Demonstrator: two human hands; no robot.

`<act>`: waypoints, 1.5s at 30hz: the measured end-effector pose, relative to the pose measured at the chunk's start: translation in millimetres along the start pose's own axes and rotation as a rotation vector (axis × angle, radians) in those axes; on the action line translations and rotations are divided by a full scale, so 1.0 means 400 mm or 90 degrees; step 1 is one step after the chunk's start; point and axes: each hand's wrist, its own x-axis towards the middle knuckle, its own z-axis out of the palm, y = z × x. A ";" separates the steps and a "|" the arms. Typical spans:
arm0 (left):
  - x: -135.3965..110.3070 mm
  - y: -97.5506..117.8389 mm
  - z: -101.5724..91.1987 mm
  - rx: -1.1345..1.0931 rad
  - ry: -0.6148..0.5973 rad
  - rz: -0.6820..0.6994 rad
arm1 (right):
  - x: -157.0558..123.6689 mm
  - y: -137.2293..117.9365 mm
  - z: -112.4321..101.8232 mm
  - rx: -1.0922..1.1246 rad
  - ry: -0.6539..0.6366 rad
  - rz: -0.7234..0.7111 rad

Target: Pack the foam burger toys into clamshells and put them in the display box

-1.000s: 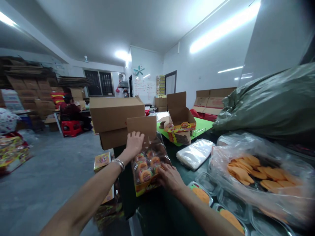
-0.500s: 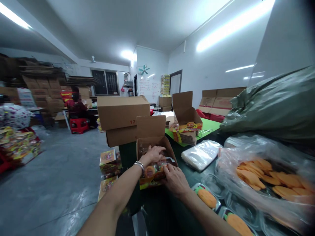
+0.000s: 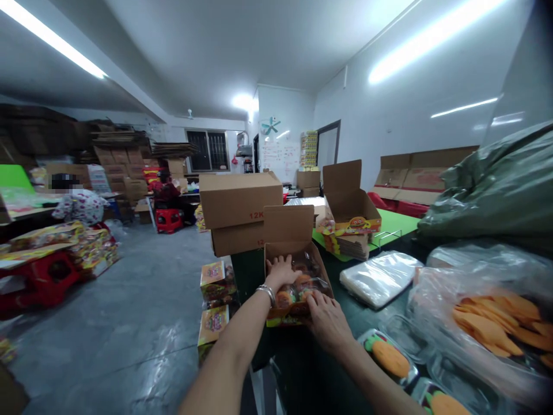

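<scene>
An open cardboard box (image 3: 285, 320) stands on the dark tabletop (image 3: 302, 369), its lid flap (image 3: 288, 225) upright at 12 o'clock, with clear packs of orange sweets (image 3: 285, 298) inside. The left hand (image 3: 280, 273), bracelet (image 3: 266, 291) at the wrist, reaches into the box, its fingers spread wide over the packs. The right hand (image 3: 329, 320) is at the box's 5 o'clock corner, fingers bent over the near edge — whether they grip anything, I cannot tell.

Around the box, a large carton (image 3: 242, 199) sits at 11 o'clock and another open box (image 3: 348, 202) at 1. Flat clear bags (image 3: 378, 278) lie near 2 o'clock; a tray with an orange shape (image 3: 390, 358) is at 4 — small printed boxes (image 3: 213, 324) are stacked at 8.
</scene>
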 end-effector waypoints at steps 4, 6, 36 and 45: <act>-0.013 0.009 -0.007 -0.004 0.014 0.016 | -0.002 -0.001 -0.011 0.003 -0.013 -0.002; -0.032 0.014 -0.015 -0.004 0.033 0.042 | 0.000 -0.001 -0.014 0.004 -0.018 0.004; -0.038 -0.024 -0.135 -0.006 -0.043 0.265 | -0.774 0.036 -0.358 0.248 -0.146 0.390; -0.613 0.241 -0.082 -0.474 -0.222 0.559 | -1.114 -0.163 -0.283 0.109 0.241 0.574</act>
